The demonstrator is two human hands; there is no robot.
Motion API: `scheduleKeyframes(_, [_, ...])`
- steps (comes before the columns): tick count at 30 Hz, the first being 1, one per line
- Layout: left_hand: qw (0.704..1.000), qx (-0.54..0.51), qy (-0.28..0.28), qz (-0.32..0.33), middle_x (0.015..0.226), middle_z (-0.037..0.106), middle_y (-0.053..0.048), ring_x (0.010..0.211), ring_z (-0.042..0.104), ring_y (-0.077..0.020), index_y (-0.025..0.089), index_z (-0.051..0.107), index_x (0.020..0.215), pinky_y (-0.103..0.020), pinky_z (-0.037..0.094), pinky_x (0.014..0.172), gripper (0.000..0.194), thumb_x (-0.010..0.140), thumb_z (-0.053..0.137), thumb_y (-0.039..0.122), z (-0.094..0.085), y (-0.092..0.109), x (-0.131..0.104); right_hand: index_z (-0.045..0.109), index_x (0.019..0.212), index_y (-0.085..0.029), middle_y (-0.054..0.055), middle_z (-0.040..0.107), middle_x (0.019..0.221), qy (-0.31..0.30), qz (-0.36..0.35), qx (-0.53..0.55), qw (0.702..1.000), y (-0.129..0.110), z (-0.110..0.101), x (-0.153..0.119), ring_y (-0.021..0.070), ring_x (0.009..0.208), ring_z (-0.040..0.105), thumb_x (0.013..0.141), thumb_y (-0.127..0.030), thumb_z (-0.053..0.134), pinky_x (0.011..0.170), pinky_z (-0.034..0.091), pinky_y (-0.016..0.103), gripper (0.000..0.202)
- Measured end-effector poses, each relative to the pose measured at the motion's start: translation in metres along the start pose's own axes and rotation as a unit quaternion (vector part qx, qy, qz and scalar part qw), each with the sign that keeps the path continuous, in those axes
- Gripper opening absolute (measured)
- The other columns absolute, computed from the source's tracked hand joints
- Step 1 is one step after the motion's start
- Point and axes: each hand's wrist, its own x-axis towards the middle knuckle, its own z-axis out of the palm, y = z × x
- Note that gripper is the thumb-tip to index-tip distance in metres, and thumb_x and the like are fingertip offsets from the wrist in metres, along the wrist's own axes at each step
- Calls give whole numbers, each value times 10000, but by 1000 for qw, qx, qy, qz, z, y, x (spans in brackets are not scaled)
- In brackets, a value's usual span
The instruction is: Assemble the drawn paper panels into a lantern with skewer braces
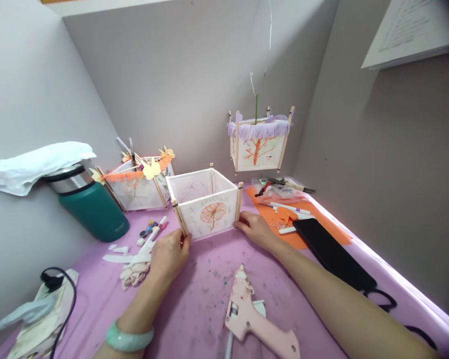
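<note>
— How are the hands placed on that open white box [209,232]?

— Low down, at the two front corners. The left hand [168,257] pinches the foot of one wooden post, and the right hand [256,229] grips the other post near its base.

— What makes for a good hold there?

— Even, light pressure, I'd say. Squeezing or pulling the posts unequally could twist the frame or crease its thin sides. Holding the wood leaves the orange drawing [213,214] untouched.

— And where is the box standing?

— Centrally, towards the far edge of the purple-covered worktop [205,284]. The pink glue gun [254,324] lies by the near edge, nozzle towards the box; I'd mind its tip, which may be hot.

— The rest?

— A green flask [93,209] leans by the left edge, a black slab [335,254] lies along the right, and a purple-fringed box [260,154] seems to hang above the far right corner. Grey walls [172,89] enclose it all.
</note>
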Motion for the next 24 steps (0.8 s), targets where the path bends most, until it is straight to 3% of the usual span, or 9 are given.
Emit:
scheduleKeyframes(10, [999, -38, -17, -12, 656, 666, -30, 621, 603, -183, 211, 610, 716, -262, 315, 559, 301, 856, 445, 420, -5, 6, -4, 605, 736, -182, 18, 628, 722, 29, -3, 0, 1000, 7, 1, 2, 148, 648, 540, 821, -284, 560, 610, 363, 242, 140])
scheduleKeyframes(15, [996, -64, 61, -28, 608, 635, -8, 578, 577, -157, 204, 618, 715, -245, 307, 549, 342, 850, 464, 477, -5, 4, -3, 614, 859, -184, 33, 644, 810, 61, -17, 11, 998, 4, -1, -1, 163, 721, 565, 859, -335, 517, 660, 387, 255, 179])
scheduleKeyframes(24, [988, -81, 104, 80, 596, 595, -15, 530, 524, -126, 193, 547, 655, -237, 327, 553, 346, 901, 401, 388, 2, 8, -10, 627, 768, -186, 44, 634, 755, 105, -20, 44, 993, 7, 0, 2, 177, 714, 571, 837, -274, 508, 690, 423, 285, 163])
